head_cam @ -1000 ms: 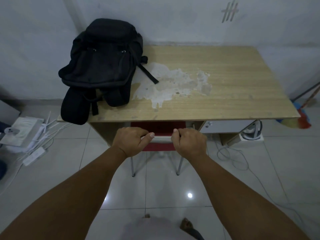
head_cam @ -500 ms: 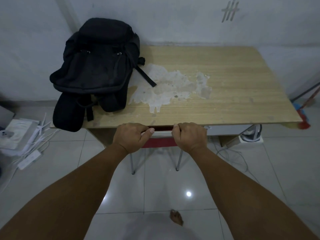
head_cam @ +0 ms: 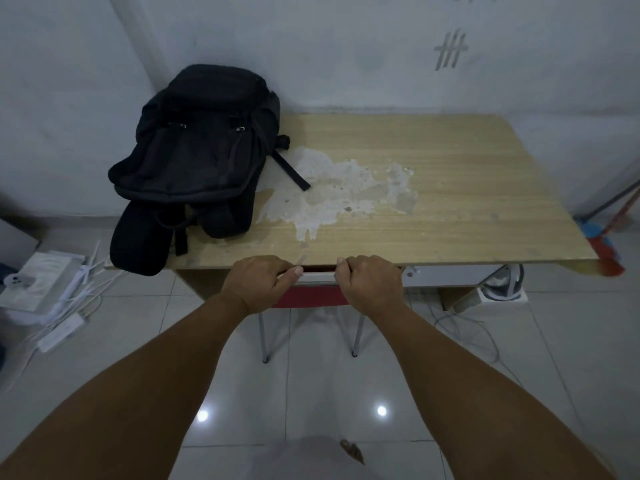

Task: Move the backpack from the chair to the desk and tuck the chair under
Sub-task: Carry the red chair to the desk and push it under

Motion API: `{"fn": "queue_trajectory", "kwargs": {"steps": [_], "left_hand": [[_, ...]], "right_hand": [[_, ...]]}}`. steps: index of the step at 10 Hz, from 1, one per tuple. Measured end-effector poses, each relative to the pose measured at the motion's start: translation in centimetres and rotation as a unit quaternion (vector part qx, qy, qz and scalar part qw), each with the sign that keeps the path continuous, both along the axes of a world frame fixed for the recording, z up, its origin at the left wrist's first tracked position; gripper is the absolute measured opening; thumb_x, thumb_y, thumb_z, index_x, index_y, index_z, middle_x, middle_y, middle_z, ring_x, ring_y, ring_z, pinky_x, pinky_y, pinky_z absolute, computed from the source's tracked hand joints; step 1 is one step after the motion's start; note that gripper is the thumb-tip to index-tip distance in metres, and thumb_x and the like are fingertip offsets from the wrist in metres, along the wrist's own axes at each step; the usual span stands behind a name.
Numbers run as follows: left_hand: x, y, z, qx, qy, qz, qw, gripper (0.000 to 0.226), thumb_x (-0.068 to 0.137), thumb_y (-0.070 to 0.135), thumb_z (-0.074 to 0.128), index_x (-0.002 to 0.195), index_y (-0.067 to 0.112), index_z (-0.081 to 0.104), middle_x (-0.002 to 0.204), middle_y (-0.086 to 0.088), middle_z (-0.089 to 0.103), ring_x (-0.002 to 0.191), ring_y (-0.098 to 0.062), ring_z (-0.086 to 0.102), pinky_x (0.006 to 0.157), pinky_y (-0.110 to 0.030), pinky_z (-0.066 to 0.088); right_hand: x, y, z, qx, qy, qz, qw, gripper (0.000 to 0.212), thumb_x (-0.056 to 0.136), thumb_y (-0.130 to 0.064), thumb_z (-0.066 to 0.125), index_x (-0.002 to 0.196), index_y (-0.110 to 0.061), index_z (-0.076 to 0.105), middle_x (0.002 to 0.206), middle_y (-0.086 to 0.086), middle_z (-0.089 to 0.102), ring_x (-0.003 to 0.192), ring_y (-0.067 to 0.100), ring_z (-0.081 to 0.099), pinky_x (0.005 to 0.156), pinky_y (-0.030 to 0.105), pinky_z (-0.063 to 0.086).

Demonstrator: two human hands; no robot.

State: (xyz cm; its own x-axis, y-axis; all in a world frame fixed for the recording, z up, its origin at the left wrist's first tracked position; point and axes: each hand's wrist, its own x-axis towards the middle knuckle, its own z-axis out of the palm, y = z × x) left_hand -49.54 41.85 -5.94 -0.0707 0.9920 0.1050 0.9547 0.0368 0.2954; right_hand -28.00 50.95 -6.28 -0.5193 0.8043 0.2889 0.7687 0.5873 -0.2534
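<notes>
Backpack: we see the black backpack (head_cam: 194, 161) lying on the far-left corner of the desk (head_cam: 450, 188), its lower padding and straps hanging past the left front edge. That half of the job looks done to us.

Chair: the red chair (head_cam: 308, 296) sits almost wholly under the desk; only the pale top rail, a strip of red back and two thin metal legs show at the front edge.

Left grip: our left hand (head_cam: 259, 282) is closed over the chair's top rail, thumb lying along it.

Right grip: our right hand (head_cam: 370, 285) is closed on the same rail just beside the left, knuckles close under the desk lip.

Step in hand: we judge this to be the last bit of the push, with the chair nearly home.

Risk, knuckles: both hands are right at the desk edge; pushing further with this hold could pinch our fingers between rail and desk.

Risk, backpack: it overhangs the corner, so a bump of the chair against the desk frame could jolt it and let it slide off to the floor.

Risk, legs: white cables (head_cam: 460, 327) lie on the tiles near the right chair leg and an iron (head_cam: 502, 284) stands under the desk to the right; a skewed push could snag them.

Risk, tiles: the floor looks glossy, so we think the legs could skid sideways.
</notes>
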Motion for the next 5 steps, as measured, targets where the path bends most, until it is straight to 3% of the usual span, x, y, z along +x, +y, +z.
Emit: {"fn": "queue_trajectory", "kwargs": {"steps": [1,2,4,5], "left_hand": [[0.0,-0.6,0.2,-0.029,0.012,0.004,1.000,0.069,0.091,0.067,0.014,0.100,0.030,0.071,0.085,0.002,0.069,0.076,-0.017,0.059,0.064,-0.032,0.044],[0.4,-1.3,0.4,-0.014,0.040,0.031,0.999,0.067,0.091,0.066,0.015,0.097,0.028,0.070,0.080,0.001,0.067,0.073,-0.019,0.059,0.063,-0.033,0.046],[1.7,-1.9,1.4,-0.008,0.045,0.086,0.995,0.055,0.092,0.065,0.028,0.092,0.024,0.064,0.082,-0.001,0.066,0.077,-0.023,0.057,0.062,-0.034,0.043],[2.4,-2.3,2.0,0.028,0.020,0.115,0.993,0.049,0.093,0.057,0.043,0.113,0.018,0.065,0.099,-0.005,0.070,0.091,-0.027,0.061,0.070,-0.035,0.045]], "right_hand": [[-0.1,-0.6,0.3,-0.002,0.005,0.014,1.000,0.051,0.097,-0.037,0.042,0.053,-0.014,0.052,0.047,0.006,0.050,0.044,0.028,0.042,0.046,0.029,0.026],[-0.2,-1.1,0.6,-0.005,0.006,-0.003,1.000,0.052,0.097,-0.040,0.042,0.055,-0.013,0.057,0.051,0.006,0.057,0.052,0.030,0.049,0.056,0.031,0.029],[0.3,-1.5,1.4,-0.063,-0.003,-0.009,0.998,0.053,0.098,-0.051,0.035,0.080,-0.015,0.070,0.075,0.007,0.069,0.078,0.031,0.059,0.073,0.039,0.044],[0.7,-2.1,2.5,-0.066,0.035,-0.011,0.997,0.040,0.096,-0.047,0.045,0.098,-0.019,0.073,0.089,0.005,0.073,0.089,0.030,0.060,0.079,0.039,0.043]]}}
